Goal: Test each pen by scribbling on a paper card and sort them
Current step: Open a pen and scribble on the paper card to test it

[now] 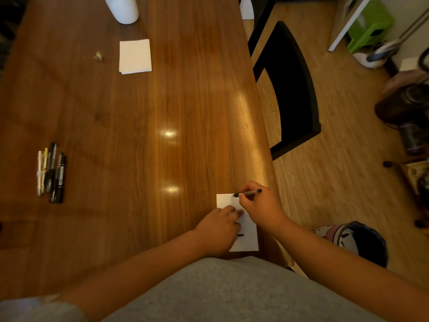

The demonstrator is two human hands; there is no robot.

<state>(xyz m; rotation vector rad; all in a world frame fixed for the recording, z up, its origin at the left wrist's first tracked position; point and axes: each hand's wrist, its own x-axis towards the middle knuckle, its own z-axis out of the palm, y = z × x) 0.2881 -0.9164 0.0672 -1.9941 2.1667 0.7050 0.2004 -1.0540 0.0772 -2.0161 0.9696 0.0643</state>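
Grey fabric (232,293) on the person's torso fills the bottom edge, nearest the lens. Both bare forearms reach forward from it over the wooden table (139,135).

Far to the left of the left hand (218,231), well apart from it, a pen cluster (51,173) lies side by side on the wood, with pale barrels on its left and dark ones on its right. The count cannot be settled.

Beyond that hand and to its left sits a small yellowish item (98,56), too small to identify. Near it on the right is a folded white sheet (135,56). Farther off still, a white rounded container (121,8) stands at the top edge, cut off by the frame.

The left hand rests on the paper card (249,240), fingers extended flat and pressing it down. One short black mark (240,235) shows on the card just right of this hand.

The right hand (260,205) grips a dark pen (247,193), fingers curled round the barrel, tip pointing left over the card's far end. Whether the tip touches the card cannot be told.

The two hands sit close together over the card; whether they touch is not clear.

Right of the right hand, off the table, a black chair (290,89) stands on pale wood-look floor (325,182). A green stool (369,24) stands far beyond.
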